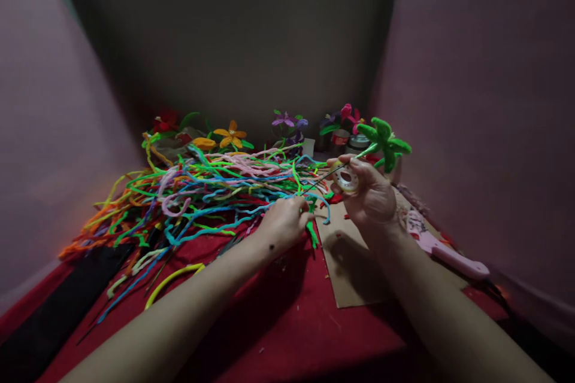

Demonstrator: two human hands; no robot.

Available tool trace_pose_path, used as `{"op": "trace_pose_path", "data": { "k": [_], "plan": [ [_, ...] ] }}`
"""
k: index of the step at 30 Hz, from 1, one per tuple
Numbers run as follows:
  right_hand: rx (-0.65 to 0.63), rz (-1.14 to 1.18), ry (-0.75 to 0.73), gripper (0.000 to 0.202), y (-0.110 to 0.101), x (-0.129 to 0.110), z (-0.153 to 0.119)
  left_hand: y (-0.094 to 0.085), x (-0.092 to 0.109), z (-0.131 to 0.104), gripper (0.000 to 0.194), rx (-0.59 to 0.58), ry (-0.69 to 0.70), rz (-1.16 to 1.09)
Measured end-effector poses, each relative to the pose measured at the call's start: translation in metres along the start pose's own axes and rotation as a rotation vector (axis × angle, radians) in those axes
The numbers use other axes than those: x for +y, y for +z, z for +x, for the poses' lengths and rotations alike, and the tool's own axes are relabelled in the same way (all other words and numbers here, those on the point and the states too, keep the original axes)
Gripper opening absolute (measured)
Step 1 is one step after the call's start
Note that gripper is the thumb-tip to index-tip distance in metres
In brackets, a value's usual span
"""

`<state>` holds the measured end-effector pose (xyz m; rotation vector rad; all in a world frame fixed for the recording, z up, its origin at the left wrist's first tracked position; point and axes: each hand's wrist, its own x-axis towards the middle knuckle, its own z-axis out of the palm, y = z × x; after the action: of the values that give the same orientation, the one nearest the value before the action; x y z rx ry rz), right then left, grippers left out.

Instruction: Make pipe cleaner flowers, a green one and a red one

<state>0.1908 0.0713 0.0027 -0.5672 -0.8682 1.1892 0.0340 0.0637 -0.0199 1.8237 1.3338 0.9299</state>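
A green pipe-cleaner flower (384,142) rises above my right hand (372,196), which is closed around the upper part of its stem. That same hand also has a roll of tape (345,177) against its fingers and palm. From there the thin dark stem wire (322,180) slants down and left to my left hand (284,220), whose fingers are pinched near its lower end. The upper stem just under the petals looks wrapped in light green. My fingers hide part of the roll and the wire's tip.
A big tangle of coloured pipe cleaners (224,182) covers the left of the red cloth (287,323). Cardboard (354,284) lies under my right hand, with a pink-handled tool (449,257) on the right. Behind stand an orange flower (231,133), a purple flower (284,119) and jars (358,143).
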Motion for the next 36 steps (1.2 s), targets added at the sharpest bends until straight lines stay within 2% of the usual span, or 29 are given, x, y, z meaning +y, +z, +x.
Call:
{"op": "trace_pose_path", "data": {
  "k": [4, 8, 11, 16, 19, 23, 26, 27, 32, 36],
  "plan": [
    [0.05, 0.03, -0.043, 0.012, -0.005, 0.002, -0.002, 0.023, -0.012, 0.001, 0.022, -0.074, -0.024, 0.21],
    [0.041, -0.003, -0.118, 0.014, -0.007, -0.009, -0.005, 0.024, -0.016, -0.004, 0.018, -0.132, -0.063, 0.292],
    [0.031, -0.076, -0.173, 0.017, -0.008, -0.017, -0.008, 0.009, -0.012, -0.015, 0.019, -0.186, -0.064, 0.305],
    [0.031, -0.074, -0.195, 0.017, -0.008, -0.019, -0.01, -0.032, -0.009, -0.04, 0.023, -0.359, -0.017, 0.214],
    [0.021, -0.029, -0.118, 0.016, -0.005, -0.014, -0.011, -0.055, -0.007, -0.046, 0.019, -0.412, -0.152, 0.089],
    [-0.025, -0.063, -0.013, 0.015, 0.0, -0.003, -0.011, -0.073, -0.006, -0.042, 0.018, -0.293, -0.245, -0.291],
    [-0.085, -0.088, 0.099, 0.016, 0.005, 0.01, -0.014, -0.075, -0.008, -0.038, 0.021, -0.062, -0.167, -0.547],
    [-0.103, -0.101, 0.139, 0.016, 0.006, 0.014, -0.016, -0.074, -0.009, -0.036, 0.021, -0.031, -0.164, -0.592],
    [-0.186, -0.145, 0.289, 0.015, 0.017, 0.035, -0.027, -0.062, -0.009, -0.033, 0.018, -0.01, -0.114, -0.782],
    [-0.282, -0.235, 0.272, 0.011, 0.023, 0.039, -0.033, -0.053, -0.012, -0.035, 0.013, -0.022, -0.129, -0.755]
  ]
}}
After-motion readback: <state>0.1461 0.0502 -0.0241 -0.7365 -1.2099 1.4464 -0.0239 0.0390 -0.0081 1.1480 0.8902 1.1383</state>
